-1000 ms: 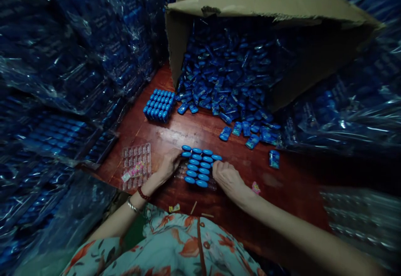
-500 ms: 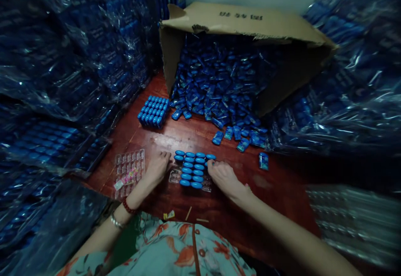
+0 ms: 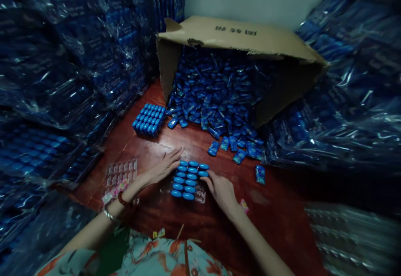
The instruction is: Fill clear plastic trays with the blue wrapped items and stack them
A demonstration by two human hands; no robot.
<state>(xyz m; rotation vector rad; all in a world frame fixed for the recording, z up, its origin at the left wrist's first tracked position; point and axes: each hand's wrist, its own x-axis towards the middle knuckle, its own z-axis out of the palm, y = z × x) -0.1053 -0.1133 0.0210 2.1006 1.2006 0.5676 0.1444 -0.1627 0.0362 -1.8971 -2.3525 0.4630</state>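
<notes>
Blue oval capsule-shaped pieces (image 3: 190,182) lie in rows on a clear plastic blister tray (image 3: 200,197), whose bare cells show at the lower right. My left hand (image 3: 167,163) is open, fingers stretched out flat, its fingertips at the upper-left end of the rows. On the other side, my right hand (image 3: 221,190) has thumb and fingers closed at the end of a blue capsule (image 3: 203,174) in the right column. Just above that one sits another blue capsule in the same column. The tray's left part is partly hidden.
A cardboard box (image 3: 232,29) on its side spills small blue packets (image 3: 213,96) onto the red-brown table (image 3: 150,209). A block of blue capsules (image 3: 149,119) stands back left. An unfilled clear tray (image 3: 121,171) lies left. Plastic-wrapped blue stacks (image 3: 81,50) flank both sides.
My left hand has moved in towards the rows and its bent fingers have straightened. My right hand has shifted slightly down along the right column. The camera view has tilted up a little.
</notes>
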